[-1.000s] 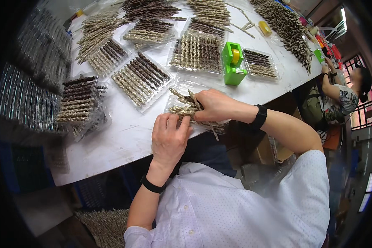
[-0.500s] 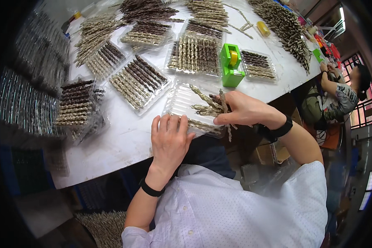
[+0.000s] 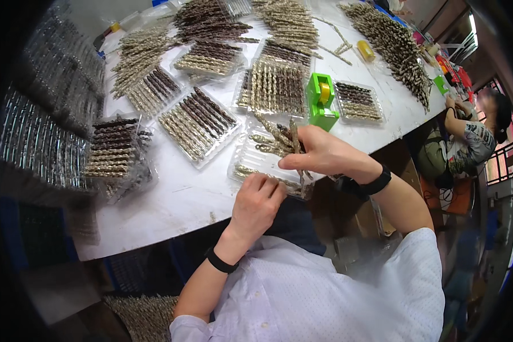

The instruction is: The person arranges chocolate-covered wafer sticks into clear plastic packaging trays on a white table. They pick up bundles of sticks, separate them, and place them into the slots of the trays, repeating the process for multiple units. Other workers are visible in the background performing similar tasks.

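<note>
A clear ribbed plastic tray [image 3: 248, 153] lies at the near edge of the table, with gold twisted glittery sticks [image 3: 246, 171] along its near side. My right hand [image 3: 335, 153] is closed round a loose bunch of twisted sticks [image 3: 275, 137], gold with some dark brown, above the tray's right part. One stick stands nearly upright beside my thumb. My left hand [image 3: 256, 204] rests at the tray's near edge, fingers curled down and together; their tips are hidden, so what they pinch cannot be made out.
Filled trays of gold and brown sticks [image 3: 197, 125] surround the work spot. A green tape dispenser [image 3: 324, 108] stands beyond my right hand. Stacked clear trays [image 3: 40, 139] rise at left. Loose stick piles [image 3: 211, 21] cover the far side. A co-worker [image 3: 477, 134] sits at right.
My left hand has gone from spread fingers on the tray to curled fingers at its near edge, moving right. My right hand has shifted slightly left with the sticks.
</note>
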The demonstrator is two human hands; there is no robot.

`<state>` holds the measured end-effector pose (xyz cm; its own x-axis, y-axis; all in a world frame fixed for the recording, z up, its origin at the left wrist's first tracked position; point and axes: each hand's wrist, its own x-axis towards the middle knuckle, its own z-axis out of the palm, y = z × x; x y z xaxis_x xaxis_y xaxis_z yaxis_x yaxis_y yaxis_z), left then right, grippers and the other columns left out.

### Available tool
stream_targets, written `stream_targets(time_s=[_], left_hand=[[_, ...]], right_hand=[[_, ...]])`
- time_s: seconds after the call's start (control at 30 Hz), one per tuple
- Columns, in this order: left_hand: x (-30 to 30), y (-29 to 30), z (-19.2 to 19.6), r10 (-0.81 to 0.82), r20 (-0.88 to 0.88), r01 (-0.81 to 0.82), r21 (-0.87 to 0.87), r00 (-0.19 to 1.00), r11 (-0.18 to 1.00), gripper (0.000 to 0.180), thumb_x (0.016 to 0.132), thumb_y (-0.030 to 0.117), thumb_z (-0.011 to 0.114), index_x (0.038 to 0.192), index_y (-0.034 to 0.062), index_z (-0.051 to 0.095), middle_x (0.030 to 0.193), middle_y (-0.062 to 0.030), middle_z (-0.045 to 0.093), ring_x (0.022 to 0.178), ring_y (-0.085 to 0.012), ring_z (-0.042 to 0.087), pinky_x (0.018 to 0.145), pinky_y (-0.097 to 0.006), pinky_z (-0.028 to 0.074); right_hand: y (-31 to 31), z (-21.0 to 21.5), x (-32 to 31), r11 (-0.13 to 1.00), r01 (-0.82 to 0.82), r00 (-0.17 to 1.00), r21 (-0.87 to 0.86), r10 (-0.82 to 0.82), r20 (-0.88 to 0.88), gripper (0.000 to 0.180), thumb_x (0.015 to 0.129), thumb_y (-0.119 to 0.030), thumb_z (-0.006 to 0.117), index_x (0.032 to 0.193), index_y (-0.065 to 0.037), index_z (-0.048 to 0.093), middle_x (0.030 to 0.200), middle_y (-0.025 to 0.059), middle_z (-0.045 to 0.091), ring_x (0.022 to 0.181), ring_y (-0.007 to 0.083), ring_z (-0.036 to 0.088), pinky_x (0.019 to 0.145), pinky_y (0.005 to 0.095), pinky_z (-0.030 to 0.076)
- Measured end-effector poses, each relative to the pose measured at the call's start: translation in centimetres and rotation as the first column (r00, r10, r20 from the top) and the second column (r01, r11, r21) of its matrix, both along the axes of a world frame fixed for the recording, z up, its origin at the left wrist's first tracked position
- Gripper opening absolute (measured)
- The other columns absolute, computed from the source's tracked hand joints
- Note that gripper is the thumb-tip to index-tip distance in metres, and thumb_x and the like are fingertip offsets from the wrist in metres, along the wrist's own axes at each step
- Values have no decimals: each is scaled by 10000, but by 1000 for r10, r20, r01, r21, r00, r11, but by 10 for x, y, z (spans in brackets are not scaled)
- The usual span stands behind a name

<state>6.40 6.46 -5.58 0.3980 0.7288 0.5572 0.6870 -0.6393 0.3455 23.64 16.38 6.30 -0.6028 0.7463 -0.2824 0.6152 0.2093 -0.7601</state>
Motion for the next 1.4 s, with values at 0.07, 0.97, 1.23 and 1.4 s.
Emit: stream_targets(time_s=[0.07, 0.97, 1.23, 1.4], left_hand=[[0, -2, -1, 3, 14, -3, 6, 1000, 1000, 251, 753, 96, 738, 987, 48, 662, 959, -76, 639, 948, -267, 597, 857, -393, 501], [10, 3, 5, -147, 13, 147, -29, 989, 989, 196, 773, 68, 700, 968, 68, 677, 945, -49, 614, 909, -250, 582, 837, -389, 479], [13, 7, 5, -130, 37, 133, -95, 991, 987, 258, 723, 74, 764, 965, 56, 677, 963, -48, 638, 920, -246, 591, 826, -384, 483], [15, -8, 29, -42, 425, 118, -154, 904, 981, 272, 744, 65, 802, 986, 22, 685, 933, -75, 660, 812, -231, 624, 717, -351, 505]], right_hand=[[1, -10, -4, 1000, -6, 997, 12, 7, -72, 337, 831, -246, 722, 943, 64, 651, 726, 146, 660, 673, 193, 623, 636, 368, 495], [-28, -49, 63, 882, 263, 858, -391, -399, -325, 269, 859, -189, 745, 989, 18, 634, 755, -15, 587, 628, 50, 522, 532, 231, 419], [-30, -49, 58, 874, 296, 805, -386, -446, -392, 178, 857, -171, 732, 898, -59, 600, 702, -17, 569, 601, 56, 527, 531, 225, 412], [-32, -31, 40, 888, 255, 762, -382, -428, -486, 247, 863, -128, 729, 1047, 5, 633, 880, 5, 638, 731, 62, 571, 623, 237, 470]])
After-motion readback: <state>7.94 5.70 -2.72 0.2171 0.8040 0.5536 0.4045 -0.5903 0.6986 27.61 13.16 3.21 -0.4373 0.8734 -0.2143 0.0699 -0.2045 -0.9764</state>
